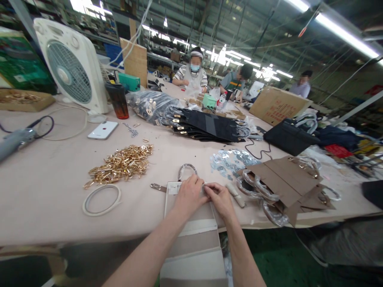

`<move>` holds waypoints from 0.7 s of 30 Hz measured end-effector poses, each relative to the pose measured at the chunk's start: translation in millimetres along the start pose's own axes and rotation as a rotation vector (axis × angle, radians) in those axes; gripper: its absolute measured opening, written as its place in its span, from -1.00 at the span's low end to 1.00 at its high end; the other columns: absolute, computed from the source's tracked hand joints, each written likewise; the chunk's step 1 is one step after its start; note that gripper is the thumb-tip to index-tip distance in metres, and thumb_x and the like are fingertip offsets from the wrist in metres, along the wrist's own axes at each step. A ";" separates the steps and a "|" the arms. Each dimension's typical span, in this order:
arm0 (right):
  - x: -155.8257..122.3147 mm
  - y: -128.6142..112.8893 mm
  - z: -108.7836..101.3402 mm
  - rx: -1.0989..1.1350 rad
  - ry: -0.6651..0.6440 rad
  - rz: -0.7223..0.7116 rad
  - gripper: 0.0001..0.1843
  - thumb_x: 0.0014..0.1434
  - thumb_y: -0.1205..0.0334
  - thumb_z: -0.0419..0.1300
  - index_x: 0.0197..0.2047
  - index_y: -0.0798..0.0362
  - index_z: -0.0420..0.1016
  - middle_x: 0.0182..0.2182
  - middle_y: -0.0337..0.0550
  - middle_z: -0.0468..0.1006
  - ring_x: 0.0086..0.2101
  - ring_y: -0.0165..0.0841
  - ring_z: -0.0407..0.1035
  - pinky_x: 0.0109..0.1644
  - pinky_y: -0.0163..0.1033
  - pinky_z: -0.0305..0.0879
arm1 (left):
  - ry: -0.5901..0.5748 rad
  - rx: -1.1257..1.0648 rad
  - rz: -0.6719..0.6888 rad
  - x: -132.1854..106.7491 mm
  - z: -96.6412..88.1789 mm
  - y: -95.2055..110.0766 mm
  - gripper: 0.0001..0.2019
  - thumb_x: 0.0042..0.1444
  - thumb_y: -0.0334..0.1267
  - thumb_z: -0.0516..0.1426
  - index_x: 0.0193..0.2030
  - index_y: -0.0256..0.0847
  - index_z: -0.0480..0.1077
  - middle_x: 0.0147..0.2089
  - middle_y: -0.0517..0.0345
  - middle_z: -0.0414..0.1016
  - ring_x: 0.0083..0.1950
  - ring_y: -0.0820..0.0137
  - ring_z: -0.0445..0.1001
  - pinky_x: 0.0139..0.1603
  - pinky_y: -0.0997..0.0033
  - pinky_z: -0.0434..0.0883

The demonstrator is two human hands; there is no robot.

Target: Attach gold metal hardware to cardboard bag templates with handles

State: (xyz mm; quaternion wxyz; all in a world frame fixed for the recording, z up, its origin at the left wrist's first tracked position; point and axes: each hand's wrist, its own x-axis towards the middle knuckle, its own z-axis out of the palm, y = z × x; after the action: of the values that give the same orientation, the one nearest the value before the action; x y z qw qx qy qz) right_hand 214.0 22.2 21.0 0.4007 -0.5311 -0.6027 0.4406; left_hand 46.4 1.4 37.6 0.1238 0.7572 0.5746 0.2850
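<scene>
A white and beige bag panel [191,235] lies over the table's near edge and hangs toward me. My left hand [189,195] rests on its top edge with the fingers curled and pinched. My right hand [220,198] meets it from the right, its fingers also pinched on a small fitting at the panel's top that I cannot make out. A plastic-wrapped handle [186,170] curves up just behind my hands. A short strap tab [158,187] with a metal end sticks out to the left of the panel.
A pile of gold metal fittings [121,164] and a tape ring [101,200] lie to the left. Brown bag panels [287,179] with wrapped handles sit to the right, black bag pieces [206,125] behind. A fan [70,65], cup [118,99] and phone [102,130] stand far left. Other people work at the far end.
</scene>
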 end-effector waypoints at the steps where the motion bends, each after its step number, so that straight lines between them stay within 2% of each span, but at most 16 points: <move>1: 0.7 0.7 0.1 -0.027 0.009 -0.023 -0.75 0.19 0.00 0.36 -0.23 0.01 0.70 -0.26 -0.10 0.68 -0.23 -0.20 0.52 -0.09 -0.13 0.42 | -0.002 0.004 -0.002 0.1 -0.2 0.2 -0.62 0.12 -0.11 0.37 0.01 -0.16 0.45 -0.01 0.03 0.42 0.00 0.15 0.46 0.02 0.14 0.43; 3: 2.0 2.1 0.3 -0.092 0.039 -0.078 -0.75 0.19 0.01 0.37 -0.22 0.00 0.70 -0.21 -0.08 0.66 -0.16 -0.17 0.52 0.00 -0.10 0.41 | -0.003 0.013 -0.004 0.3 -0.6 0.6 -0.63 0.12 -0.13 0.37 0.01 -0.16 0.45 -0.01 0.03 0.42 0.00 0.15 0.46 0.02 0.14 0.43; 7: -0.2 3.8 2.0 -0.182 0.157 -0.129 -0.65 0.13 0.08 0.41 -0.02 -0.02 0.62 -0.12 -0.08 0.62 -0.08 -0.16 0.48 0.05 -0.10 0.39 | 0.005 0.016 0.007 0.0 -0.6 1.7 -0.69 0.14 -0.17 0.34 -0.02 -0.17 0.44 -0.04 0.04 0.41 0.01 0.14 0.45 0.03 0.12 0.43; 11: -6.4 2.5 3.6 -0.179 0.137 -0.125 -0.77 0.21 0.09 0.34 -0.09 -0.03 0.60 -0.15 -0.10 0.62 -0.12 -0.18 0.49 0.03 -0.11 0.40 | 0.032 0.002 0.035 0.0 0.9 1.5 -0.70 0.16 -0.24 0.31 0.01 -0.15 0.43 -0.03 0.05 0.42 0.01 0.16 0.46 0.03 0.13 0.43; 14: -6.4 -2.3 0.4 -0.076 0.150 -0.090 -0.70 0.23 0.02 0.33 -0.02 -0.05 0.59 -0.16 -0.11 0.64 -0.21 -0.21 0.50 -0.07 -0.14 0.42 | 0.038 0.008 0.050 0.7 2.0 0.2 -0.69 0.16 -0.15 0.34 -0.01 -0.12 0.43 -0.05 0.06 0.43 0.01 0.14 0.48 0.02 0.13 0.44; 18: 3.8 -17.7 -14.4 -0.053 0.282 -0.114 -0.65 0.30 -0.06 0.26 0.02 -0.02 0.57 -0.25 -0.12 0.63 -0.34 -0.26 0.46 -0.22 -0.18 0.39 | 0.036 0.019 0.073 0.0 2.3 -1.5 -0.66 0.13 -0.15 0.36 0.01 -0.11 0.44 -0.04 0.06 0.45 0.02 0.13 0.48 0.02 0.12 0.44; 21: 21.0 -34.7 -37.9 -0.163 0.300 -0.223 -0.68 0.34 -0.01 0.21 0.03 -0.02 0.57 -0.21 -0.09 0.63 -0.28 -0.25 0.49 -0.19 -0.18 0.40 | 0.035 0.016 0.081 -1.7 1.1 -1.6 -0.65 0.14 -0.15 0.37 0.02 -0.11 0.44 -0.03 0.06 0.45 0.03 0.12 0.48 0.03 0.10 0.44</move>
State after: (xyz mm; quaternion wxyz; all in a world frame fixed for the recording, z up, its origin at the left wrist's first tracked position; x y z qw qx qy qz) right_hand 237.7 45.4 65.5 0.4878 -0.5516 -0.6250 0.2593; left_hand 45.5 0.5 35.4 0.0960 0.7758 0.5476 0.2984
